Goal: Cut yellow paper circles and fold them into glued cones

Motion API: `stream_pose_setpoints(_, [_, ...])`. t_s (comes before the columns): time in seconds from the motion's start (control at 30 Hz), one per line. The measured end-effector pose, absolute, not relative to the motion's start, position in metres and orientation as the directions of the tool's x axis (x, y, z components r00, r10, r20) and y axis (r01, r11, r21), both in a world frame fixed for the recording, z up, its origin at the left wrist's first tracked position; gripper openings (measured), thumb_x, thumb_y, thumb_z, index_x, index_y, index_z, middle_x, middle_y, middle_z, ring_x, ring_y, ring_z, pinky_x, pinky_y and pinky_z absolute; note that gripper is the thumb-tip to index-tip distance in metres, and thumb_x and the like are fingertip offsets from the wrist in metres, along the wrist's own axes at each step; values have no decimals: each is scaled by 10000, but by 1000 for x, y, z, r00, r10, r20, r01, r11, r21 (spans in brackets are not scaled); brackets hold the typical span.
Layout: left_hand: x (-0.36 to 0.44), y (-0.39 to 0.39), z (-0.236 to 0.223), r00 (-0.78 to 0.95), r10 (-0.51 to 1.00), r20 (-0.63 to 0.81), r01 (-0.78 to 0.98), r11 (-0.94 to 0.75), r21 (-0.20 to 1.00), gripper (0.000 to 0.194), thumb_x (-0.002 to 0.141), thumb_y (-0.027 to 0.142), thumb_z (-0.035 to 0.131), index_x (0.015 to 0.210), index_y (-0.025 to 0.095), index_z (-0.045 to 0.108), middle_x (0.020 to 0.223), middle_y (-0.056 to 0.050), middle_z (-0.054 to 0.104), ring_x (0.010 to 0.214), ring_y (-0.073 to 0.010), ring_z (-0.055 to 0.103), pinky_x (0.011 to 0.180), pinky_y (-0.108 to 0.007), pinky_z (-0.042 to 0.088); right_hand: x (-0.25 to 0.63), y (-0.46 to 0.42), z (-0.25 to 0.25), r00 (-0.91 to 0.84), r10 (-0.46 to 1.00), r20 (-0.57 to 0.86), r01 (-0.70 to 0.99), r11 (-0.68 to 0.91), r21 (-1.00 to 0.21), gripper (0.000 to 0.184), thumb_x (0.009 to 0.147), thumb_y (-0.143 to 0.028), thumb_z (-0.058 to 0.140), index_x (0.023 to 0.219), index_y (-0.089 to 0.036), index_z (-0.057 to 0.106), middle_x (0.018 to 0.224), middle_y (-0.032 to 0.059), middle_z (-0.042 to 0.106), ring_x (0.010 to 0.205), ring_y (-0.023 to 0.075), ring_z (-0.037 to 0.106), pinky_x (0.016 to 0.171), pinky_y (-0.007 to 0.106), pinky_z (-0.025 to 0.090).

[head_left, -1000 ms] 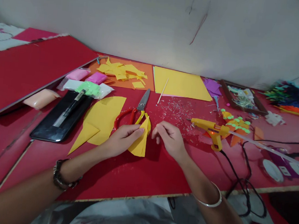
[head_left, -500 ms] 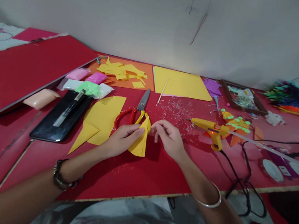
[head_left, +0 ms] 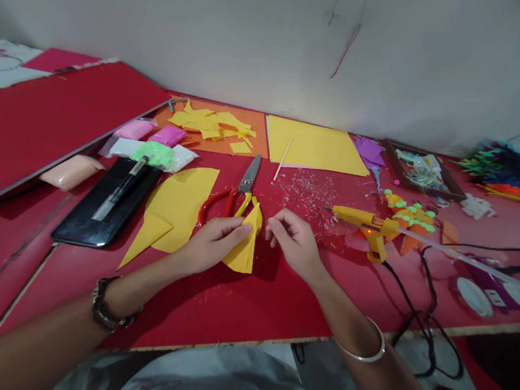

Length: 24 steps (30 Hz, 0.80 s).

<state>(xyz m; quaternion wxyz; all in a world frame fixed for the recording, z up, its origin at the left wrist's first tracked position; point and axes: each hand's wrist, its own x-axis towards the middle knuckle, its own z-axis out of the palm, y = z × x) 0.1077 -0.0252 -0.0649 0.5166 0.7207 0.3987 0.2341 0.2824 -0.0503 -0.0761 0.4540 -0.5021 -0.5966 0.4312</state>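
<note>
My left hand (head_left: 219, 240) pinches a folded yellow paper piece (head_left: 241, 256), narrow at the top and wider below, between thumb and fingers. My right hand (head_left: 296, 241) is just right of it, apart from the paper. Its thumb and fingers are curled together; whatever may be between them is too small or hidden to make out. Behind the left hand lie scissors (head_left: 248, 178) with red and yellow handles, blades pointing away, partly covered by the paper and hand. A cut yellow sheet (head_left: 181, 203) and a smaller yellow triangle (head_left: 148, 239) rest to the left.
A yellow glue gun (head_left: 372, 224) with a lit orange light stands at right, its black cord (head_left: 409, 298) looping over the table edge. A black tray (head_left: 85, 221) with a pen is at left. Behind are yellow sheets (head_left: 315, 145), paper scraps (head_left: 212, 123) and a thin stick (head_left: 282, 158).
My right hand has moved slightly right, away from the folded paper, its fingers curling in more. My left hand and the paper have stayed in place.
</note>
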Motion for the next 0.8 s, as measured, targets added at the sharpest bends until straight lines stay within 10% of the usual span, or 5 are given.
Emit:
stream_pose_setpoints(0.27, [106, -27, -67, 644, 763, -55, 339, -220, 915, 352, 875, 413, 339, 624, 167, 368, 588, 49, 321, 538, -77, 322, 476, -192, 266, 280, -52, -75, -180, 971, 159, 78, 175, -982, 229, 764, -339, 602, 953, -224, 546, 804, 6, 587, 707, 114, 566, 653, 243, 475])
stream_pose_setpoints(0.8, [107, -28, -65, 751, 660, 15, 407, -481, 777, 348, 892, 351, 339, 597, 170, 308, 528, 63, 318, 480, -61, 326, 464, -209, 197, 283, -52, -71, -139, 983, 121, 233, 152, -961, 267, 869, -352, 436, 676, -189, 522, 571, -30, 511, 514, 79, 496, 495, 199, 405])
